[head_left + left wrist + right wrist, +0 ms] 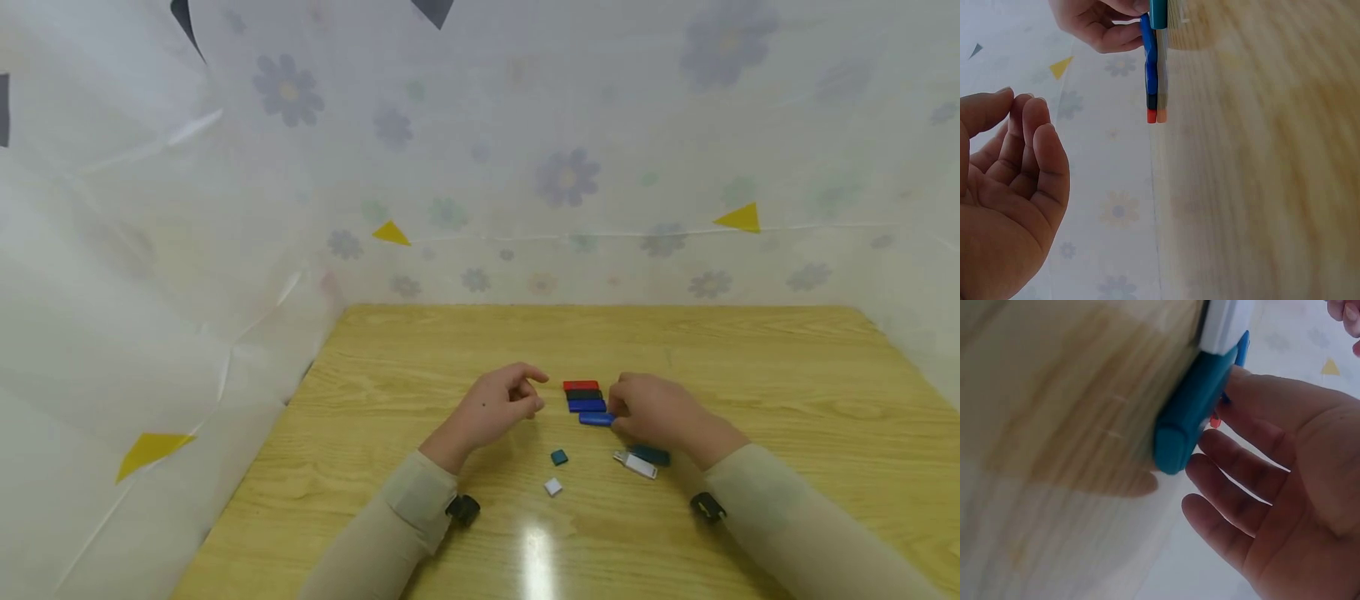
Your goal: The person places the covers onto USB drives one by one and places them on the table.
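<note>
My right hand (663, 410) pinches the right end of a blue USB stick (596, 419) between thumb and fingers, the stick lying on the table. Just beyond it, a dark blue stick (587, 407), a black stick (583, 395) and a red stick (581, 385) lie side by side in a stack of rows. My left hand (495, 406) hovers left of them, fingers loosely curled around nothing. Below my right hand lie a white USB stick (639, 466), its connector bare, and a teal stick (651, 455), which looms large in the right wrist view.
A small teal cap (559, 457) and a white cap (553, 487) lie on the wooden table (420, 533) between the forearms. Flower-patterned sheeting (480, 150) hangs behind the table and along its sides.
</note>
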Action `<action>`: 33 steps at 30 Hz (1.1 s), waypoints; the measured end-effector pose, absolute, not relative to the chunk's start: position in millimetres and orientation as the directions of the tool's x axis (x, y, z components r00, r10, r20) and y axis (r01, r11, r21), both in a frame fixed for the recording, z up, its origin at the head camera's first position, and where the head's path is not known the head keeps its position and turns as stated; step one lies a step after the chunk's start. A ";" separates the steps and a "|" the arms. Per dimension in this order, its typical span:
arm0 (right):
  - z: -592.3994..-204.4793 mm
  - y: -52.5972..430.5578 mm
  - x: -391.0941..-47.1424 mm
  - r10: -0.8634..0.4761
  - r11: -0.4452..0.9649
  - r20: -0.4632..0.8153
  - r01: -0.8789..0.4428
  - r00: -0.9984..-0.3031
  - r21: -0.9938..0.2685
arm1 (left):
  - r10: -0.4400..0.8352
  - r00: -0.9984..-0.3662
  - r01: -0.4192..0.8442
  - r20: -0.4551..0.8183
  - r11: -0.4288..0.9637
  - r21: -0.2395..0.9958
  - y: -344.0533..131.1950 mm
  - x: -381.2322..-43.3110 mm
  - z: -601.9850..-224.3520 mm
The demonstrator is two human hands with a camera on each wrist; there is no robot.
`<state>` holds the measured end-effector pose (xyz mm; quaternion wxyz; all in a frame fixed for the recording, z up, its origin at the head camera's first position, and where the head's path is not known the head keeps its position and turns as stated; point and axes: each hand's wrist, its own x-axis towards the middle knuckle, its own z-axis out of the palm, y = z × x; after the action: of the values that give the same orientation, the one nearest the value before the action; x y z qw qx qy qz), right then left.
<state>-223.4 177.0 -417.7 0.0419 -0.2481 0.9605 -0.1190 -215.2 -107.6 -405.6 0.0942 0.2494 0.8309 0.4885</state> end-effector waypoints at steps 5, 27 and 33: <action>-419.4 176.0 -225.1 -0.488 0.847 -0.002 -0.473 -0.873 -0.241 | 0.513 -0.854 0.327 0.087 0.398 0.857 -108.5 -215.2 -405.8; -417.5 170.9 -226.8 -0.441 0.866 -0.044 -0.412 -0.896 -0.281 | 0.527 -0.847 0.319 0.067 0.403 0.858 -108.6 -215.5 -407.9; -417.4 187.0 -224.6 -0.393 0.815 -0.020 -0.338 -0.919 -0.471 | 0.529 -0.847 0.321 0.057 0.422 0.848 -108.7 -214.8 -407.3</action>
<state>-224.6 187.0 -417.4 0.0584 -0.1923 0.9508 -0.2357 -214.8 -108.7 -407.3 0.1096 0.2540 0.8360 0.4738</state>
